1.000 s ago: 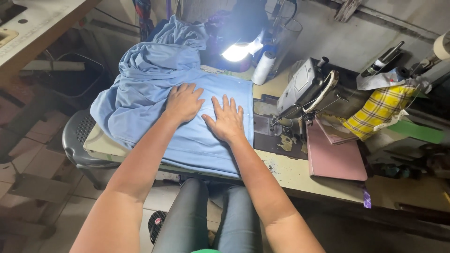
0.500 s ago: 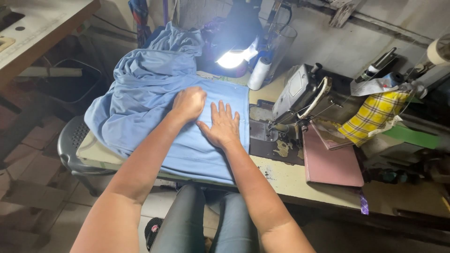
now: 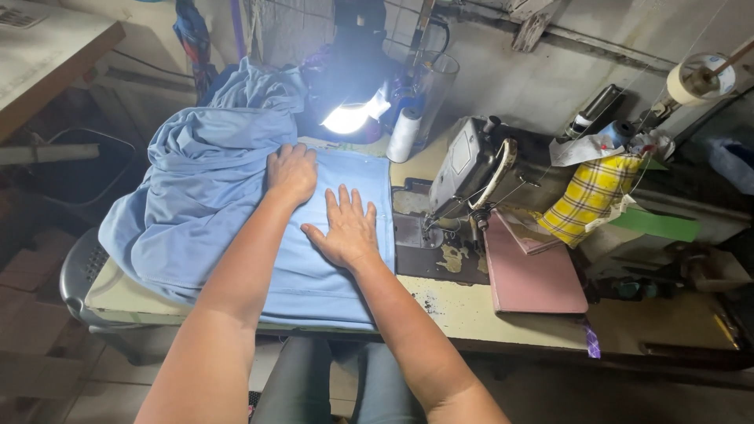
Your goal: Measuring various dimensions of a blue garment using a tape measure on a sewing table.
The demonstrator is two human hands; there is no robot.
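Note:
A large piece of light blue cloth [image 3: 204,196] lies spread over the left part of the sewing table [image 3: 463,310], bunched up at its far and left sides. My left hand [image 3: 291,171] rests on the cloth near its far edge, knuckles up, fingers curled. My right hand [image 3: 346,229] lies flat on the cloth with fingers spread, close to the cloth's right edge. Neither hand grips anything. The sewing machine [image 3: 479,177] stands just right of the cloth.
A bright lamp [image 3: 349,118] shines at the back beside a white thread cone [image 3: 404,135]. Pink fabric pieces [image 3: 530,271] lie right of the machine, a yellow checked cloth [image 3: 589,196] behind them. A grey plastic chair [image 3: 82,271] stands at left.
My left hand has slid farther away along the cloth. The right hand has shifted slightly toward the cloth's right edge. The view has tilted and moved closer.

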